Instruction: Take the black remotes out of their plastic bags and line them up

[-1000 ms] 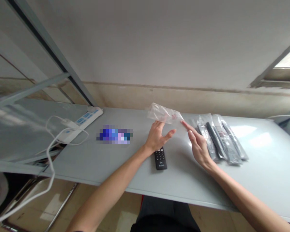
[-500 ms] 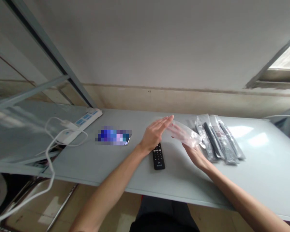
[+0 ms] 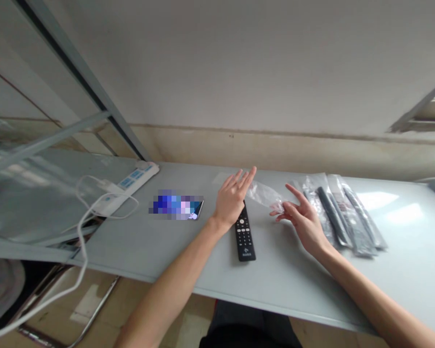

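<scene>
A black remote control lies on the grey table, its upper end partly hidden by my left hand. That hand is open, its fingers stretched out above the remote's top end and beside a clear plastic bag. Between the thumb and fingers of my right hand, the near end of the bag is pinched, while the index finger points away. Behind my left hand the bag's far end is partly hidden. To the right, several bagged dark remotes lie side by side.
A phone, its screen blurred out, lies to the left on the table. Farther left are a white power strip and a white cable. A metal frame rises at the left; a wall stands behind.
The bag has come off my right hand, which has drawn back toward me and now pinches it. My left hand's fingers have spread. The view has shifted slightly.
</scene>
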Tool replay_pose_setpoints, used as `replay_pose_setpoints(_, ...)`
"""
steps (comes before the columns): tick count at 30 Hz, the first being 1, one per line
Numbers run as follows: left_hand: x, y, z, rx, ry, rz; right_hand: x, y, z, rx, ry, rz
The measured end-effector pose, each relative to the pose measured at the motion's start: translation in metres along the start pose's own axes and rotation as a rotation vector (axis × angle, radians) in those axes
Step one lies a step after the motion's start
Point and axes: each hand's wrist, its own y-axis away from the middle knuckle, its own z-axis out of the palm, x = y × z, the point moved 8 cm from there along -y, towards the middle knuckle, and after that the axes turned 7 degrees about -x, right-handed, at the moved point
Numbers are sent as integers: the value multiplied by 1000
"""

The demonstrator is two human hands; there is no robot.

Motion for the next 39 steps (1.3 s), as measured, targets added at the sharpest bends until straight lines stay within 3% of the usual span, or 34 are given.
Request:
replay_pose_setpoints(6,40,2,17,-191,-18,185,-11,7,12,-40,120,-34)
replay_pose_setpoints(10,57,5,22,-226,-50,244,-19,12,16,-40,176,-126)
replay_pose_setpoints(16,45,5,19,-163,27,202,-28,15,9,37,240,-296)
replay_pose_setpoints(24,38,4,14,-74,179,159,-39,21,23,-46,739,-463)
replay_pose_setpoints(39,49,6,21,-146,27,305,-51,25,23,-15,862,-702)
